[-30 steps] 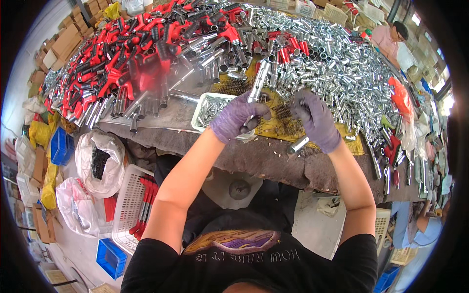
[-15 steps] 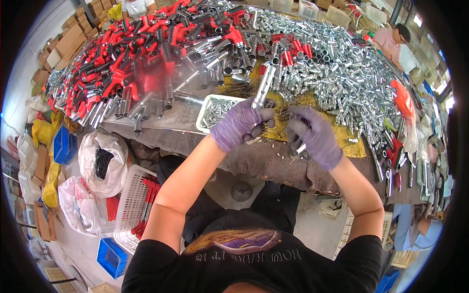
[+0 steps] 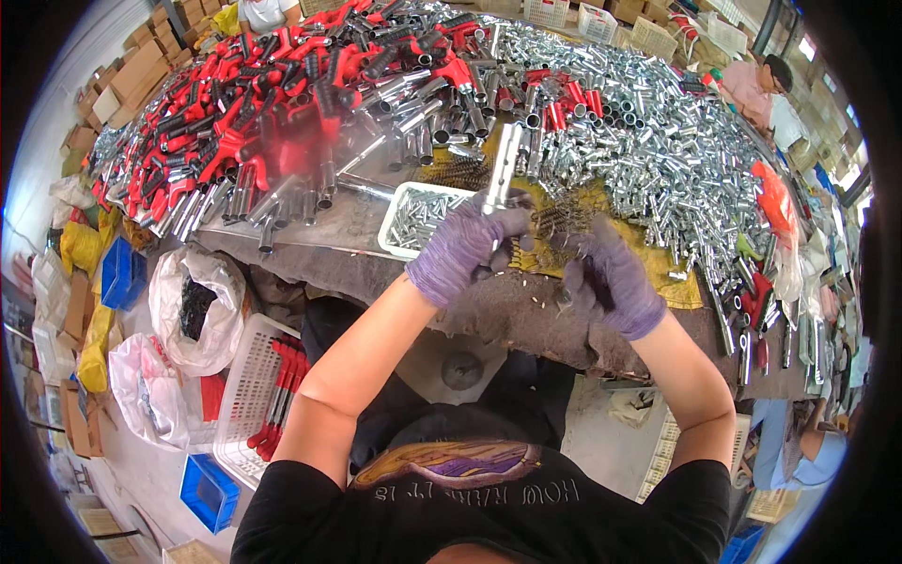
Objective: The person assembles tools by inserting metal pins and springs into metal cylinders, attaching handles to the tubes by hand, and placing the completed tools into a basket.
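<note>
My left hand [image 3: 460, 249], in a purple knitted glove, is wrapped round a shiny metal tube [image 3: 505, 162] with a row of holes along its side. The tube stands tilted up and away from me. My right hand [image 3: 620, 282], gloved alike, hovers near the front edge of the table. Its fingers are curled and smeared by motion, so whether they hold anything does not show. Just beyond both hands, dark coil springs [image 3: 564, 218] lie on a yellow cloth [image 3: 672, 282]. Left of my left hand sits a white tray [image 3: 388, 230] of small metal pins.
Red-and-black handles with metal tubes [image 3: 225, 141] are heaped at the far left; loose metal fittings [image 3: 648, 141] fill the right. Below left are white sacks [image 3: 169, 329], a white basket [image 3: 249, 404] and a blue bin [image 3: 209, 493]. A person [image 3: 752, 89] sits across at far right.
My right hand has shifted slightly down, away from my left hand, and a small shiny part seen by its fingers no longer shows. The tube in my left hand has tipped a little more upright.
</note>
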{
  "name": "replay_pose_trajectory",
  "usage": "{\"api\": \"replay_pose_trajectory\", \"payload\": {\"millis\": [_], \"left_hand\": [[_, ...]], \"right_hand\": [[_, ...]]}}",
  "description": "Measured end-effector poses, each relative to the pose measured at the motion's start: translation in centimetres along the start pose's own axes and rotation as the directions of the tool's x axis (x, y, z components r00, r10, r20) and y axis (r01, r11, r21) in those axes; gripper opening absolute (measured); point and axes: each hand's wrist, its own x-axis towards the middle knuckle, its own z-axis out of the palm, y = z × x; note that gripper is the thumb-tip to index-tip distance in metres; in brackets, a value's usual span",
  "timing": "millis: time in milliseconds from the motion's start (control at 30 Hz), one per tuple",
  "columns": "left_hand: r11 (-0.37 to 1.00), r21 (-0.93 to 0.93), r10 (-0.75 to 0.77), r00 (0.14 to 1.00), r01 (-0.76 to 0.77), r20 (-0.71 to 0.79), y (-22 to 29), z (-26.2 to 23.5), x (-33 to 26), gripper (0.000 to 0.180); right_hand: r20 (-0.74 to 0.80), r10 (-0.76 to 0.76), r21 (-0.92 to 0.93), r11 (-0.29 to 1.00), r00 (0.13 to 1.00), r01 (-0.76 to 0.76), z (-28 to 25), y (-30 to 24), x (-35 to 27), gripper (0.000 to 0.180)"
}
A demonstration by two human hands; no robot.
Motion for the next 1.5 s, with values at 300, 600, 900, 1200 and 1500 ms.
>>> {"api": "replay_pose_trajectory", "payload": {"millis": [300,600,900,1200,1500], "left_hand": [[0.999,0.038,-0.004,0.999,0.003,0.034,-2.6,-1.0,3.1,0.042],[0.974,-0.108,-0.213,0.963,0.197,-0.166,-5.2,-1.6,9.9,0.032],[0.938,0.287,-0.178,0.981,0.193,-0.079,-4.5,-0.2,11.9,0.038],[0.819,0.573,0.030,0.996,0.024,-0.086,-4.0,-0.4,12.8,0.059],[0.956,0.244,0.104,0.969,-0.159,0.224,-5.0,-2.9,4.1,0.042]], "right_hand": [[-0.257,-0.052,0.266,0.956,0.965,0.122,-0.8,2.5,1.7,0.026],[0.647,-0.538,-0.694,-0.709,0.540,0.125,-4.4,1.3,3.8,0.037],[0.622,-0.276,-0.629,-0.733,0.733,0.258,-3.4,-0.2,2.7,0.027],[0.443,-0.589,-0.890,-0.375,0.676,0.257,-4.3,-5.7,2.1,0.021],[-0.246,-0.703,-0.680,0.616,0.668,0.398,-0.2,-4.7,5.4,0.021]]}}
